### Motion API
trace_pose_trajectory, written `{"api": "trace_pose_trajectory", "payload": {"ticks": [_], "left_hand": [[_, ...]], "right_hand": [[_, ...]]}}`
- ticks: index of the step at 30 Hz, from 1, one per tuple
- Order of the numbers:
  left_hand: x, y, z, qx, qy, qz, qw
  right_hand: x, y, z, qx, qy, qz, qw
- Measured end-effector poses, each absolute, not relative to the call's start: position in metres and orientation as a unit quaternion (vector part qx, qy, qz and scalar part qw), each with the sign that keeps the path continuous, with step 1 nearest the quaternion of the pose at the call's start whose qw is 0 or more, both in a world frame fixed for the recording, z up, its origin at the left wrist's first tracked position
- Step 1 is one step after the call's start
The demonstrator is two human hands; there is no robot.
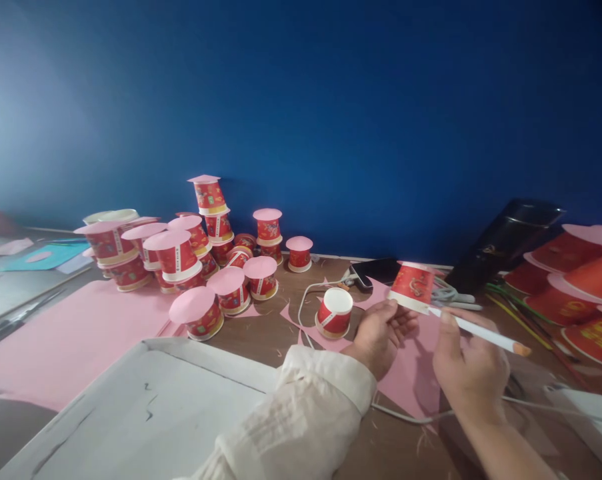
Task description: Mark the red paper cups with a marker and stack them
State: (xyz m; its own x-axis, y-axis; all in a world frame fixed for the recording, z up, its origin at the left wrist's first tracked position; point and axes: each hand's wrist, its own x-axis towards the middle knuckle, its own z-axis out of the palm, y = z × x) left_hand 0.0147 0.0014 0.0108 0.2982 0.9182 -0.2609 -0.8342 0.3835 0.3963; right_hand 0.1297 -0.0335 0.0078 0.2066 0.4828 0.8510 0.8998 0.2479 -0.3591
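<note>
"Hands, where are they?"

"Both at the near right of the table. The left hand [381,333] has its fingers curled round the rim of a red cup [413,285] and holds it mouth down, a little tilted, on a piece of pink paper [411,380]. The right hand [468,363] pinches a white pen [485,333], whose tip meets the cup's rim on its right side."

"What lies close to them?"

"A second cup [335,312] stands upside down just left of the left hand, on the same pink scrap. A white cable [305,300] loops past it and runs under the wrists. Behind the held cup lies a dark phone [375,270], and just right of the cup a pale tangle that I cannot make out."

"Anything crowding the work?"

"Toward the far left a heap of cups [195,253] capped with pink discs is stacked several high. A large pink sheet [71,333] covers the left side, and a white board [155,400] lies along the near edge, partly under the left sleeve [311,413]. On the right edge lie more red cups [571,293], green sticks [511,303] and a black box [505,243] against the blue wall [331,100]."
</note>
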Motion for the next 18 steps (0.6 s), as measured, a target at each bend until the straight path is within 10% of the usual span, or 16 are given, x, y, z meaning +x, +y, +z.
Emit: {"api": "trace_pose_trajectory", "payload": {"ticks": [18], "left_hand": [[0.012, 0.0, 0.021, 0.03, 0.235, 0.533, 0.812]], "right_hand": [[0.131, -0.033, 0.008, -0.59, -0.594, -0.186, 0.514]]}}
